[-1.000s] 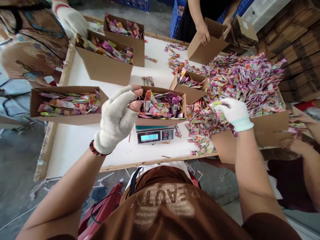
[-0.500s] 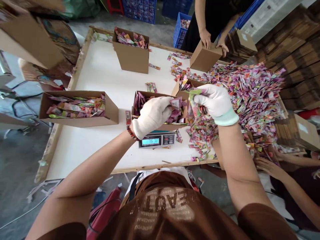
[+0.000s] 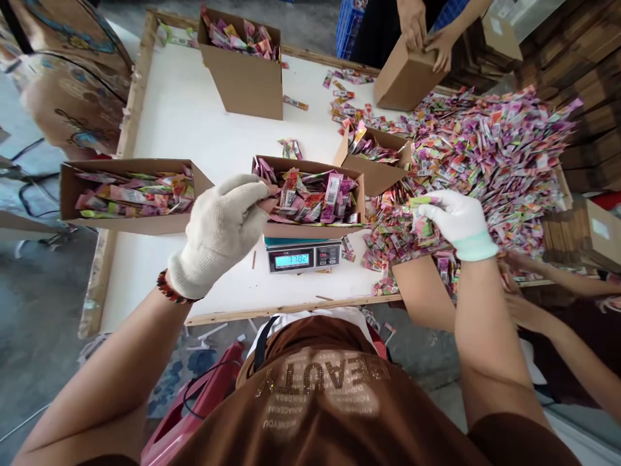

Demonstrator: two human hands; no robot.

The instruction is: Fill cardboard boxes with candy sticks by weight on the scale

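Note:
My left hand (image 3: 220,230), in a beige knit glove, is closed on the left rim of a cardboard box (image 3: 310,228) full of colourful sachets. That box stands on a small digital scale (image 3: 303,258) with a lit display. My right hand (image 3: 453,220), in a white glove, rests on the big heap of sachets (image 3: 490,155) to the right, fingers curled around a few sachets.
A filled box (image 3: 127,223) lies at the table's left edge, another (image 3: 242,71) stands at the back, a smaller one (image 3: 376,175) sits beside the heap. A person at the far side holds a box (image 3: 402,81). Another person's arms (image 3: 557,304) reach in from the right.
My right hand has gone from above the weighed box back down onto the heap. My left hand has moved from inside the box to its left rim. The scale reading has risen.

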